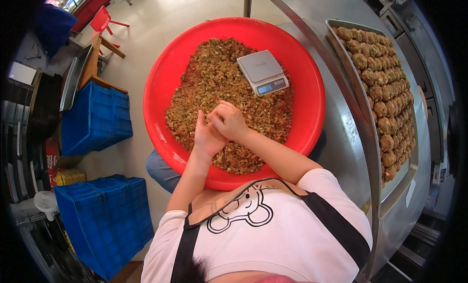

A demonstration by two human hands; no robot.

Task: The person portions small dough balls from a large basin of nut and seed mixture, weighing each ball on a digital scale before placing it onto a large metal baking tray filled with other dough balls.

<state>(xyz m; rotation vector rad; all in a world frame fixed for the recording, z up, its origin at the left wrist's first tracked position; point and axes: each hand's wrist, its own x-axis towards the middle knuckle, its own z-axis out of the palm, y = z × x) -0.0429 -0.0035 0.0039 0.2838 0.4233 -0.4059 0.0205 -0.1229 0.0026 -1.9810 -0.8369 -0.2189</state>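
A wide red plastic basin (310, 85) holds a broad bed of crumbly brown filling (215, 78) flecked with green. Above this mixture my two hands meet. My left hand (209, 137) is cupped with its palm turned up and its thumb raised. Over its fingers and palm lies my right hand (231, 121), with curled fingers. Whether anything is enclosed between them is hidden. On the filling beyond my right hand rests a digital kitchen scale (260, 67), with a bare weighing plate and a lit display.
At right, a metal tray (398, 195) bears rows of brown balls (380, 92) on a steel table (343, 136). Blue plastic crates (102, 217) stand on the floor at left. Farther off are a wooden table (95, 65), a red chair (101, 20) and a white fan (45, 201).
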